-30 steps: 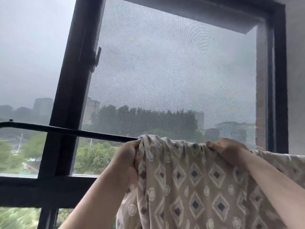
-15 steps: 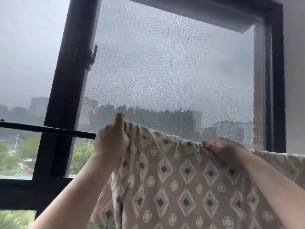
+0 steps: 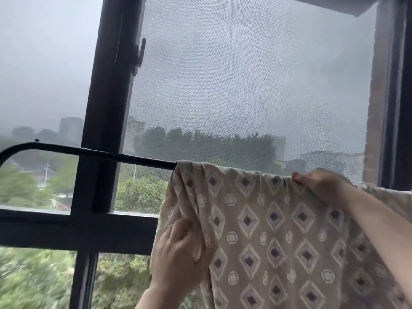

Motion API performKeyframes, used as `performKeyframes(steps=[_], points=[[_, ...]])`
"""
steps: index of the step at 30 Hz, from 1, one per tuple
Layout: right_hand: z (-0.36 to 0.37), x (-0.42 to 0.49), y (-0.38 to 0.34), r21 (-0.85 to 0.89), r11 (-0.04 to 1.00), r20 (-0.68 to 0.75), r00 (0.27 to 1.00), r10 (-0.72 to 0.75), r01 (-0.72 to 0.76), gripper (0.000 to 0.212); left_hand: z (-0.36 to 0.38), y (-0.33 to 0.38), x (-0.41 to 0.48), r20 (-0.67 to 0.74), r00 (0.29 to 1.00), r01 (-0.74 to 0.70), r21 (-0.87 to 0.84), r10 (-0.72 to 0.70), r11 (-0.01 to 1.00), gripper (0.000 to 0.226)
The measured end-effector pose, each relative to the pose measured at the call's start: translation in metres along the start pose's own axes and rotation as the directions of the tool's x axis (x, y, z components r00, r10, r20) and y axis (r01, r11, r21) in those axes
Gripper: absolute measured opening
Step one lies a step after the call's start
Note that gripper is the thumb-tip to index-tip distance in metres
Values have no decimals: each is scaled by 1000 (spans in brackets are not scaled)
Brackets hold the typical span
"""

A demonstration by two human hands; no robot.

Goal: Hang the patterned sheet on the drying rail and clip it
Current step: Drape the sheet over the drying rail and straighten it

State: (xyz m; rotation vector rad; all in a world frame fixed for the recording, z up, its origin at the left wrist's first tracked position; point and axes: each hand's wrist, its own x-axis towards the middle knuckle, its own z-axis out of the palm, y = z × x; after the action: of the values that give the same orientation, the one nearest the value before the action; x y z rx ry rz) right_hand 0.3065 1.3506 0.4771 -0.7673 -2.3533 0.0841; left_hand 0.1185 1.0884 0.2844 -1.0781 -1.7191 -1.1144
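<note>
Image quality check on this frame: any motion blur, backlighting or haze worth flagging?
Head view: the left hand is motion-blurred on the patterned sheet, and the lower-left foliage smears; flat grey daylight leaves the window frame near black; the screen mesh hazes the skyline.

A patterned sheet [image 3: 267, 230] drapes over the right stretch of the drying rail [image 3: 89, 152], which runs in front of the window frame [image 3: 104, 108]. The right hand [image 3: 321, 186] grips the fold atop the rail; the left hand [image 3: 178, 253], lower, grips the sheet's left edge.
</note>
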Motion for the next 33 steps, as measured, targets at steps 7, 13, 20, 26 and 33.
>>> performKeyframes(steps=[7,13,20,26,33], points=[[9,4,-6,21,1000,11,1000,5,-5,57,22,-3,-24,240,910,413,-494,-337,765,57],[10,8,4,-4,1000,-16,1000,1,-1,60,22,-16,-43,411,837,543,-542,-361,642,51],[6,8,3,18,1000,24,1000,-11,10,61,-52,-54,1,197,774,443,-847,-602,293,32],[18,17,-17,-20,999,73,997,29,-28,63,-42,-35,-15,531,653,624,-781,-539,-14,29],[14,24,-4,7,999,101,994,41,-42,58,-63,-8,43,464,722,588,-802,-513,103,36]])
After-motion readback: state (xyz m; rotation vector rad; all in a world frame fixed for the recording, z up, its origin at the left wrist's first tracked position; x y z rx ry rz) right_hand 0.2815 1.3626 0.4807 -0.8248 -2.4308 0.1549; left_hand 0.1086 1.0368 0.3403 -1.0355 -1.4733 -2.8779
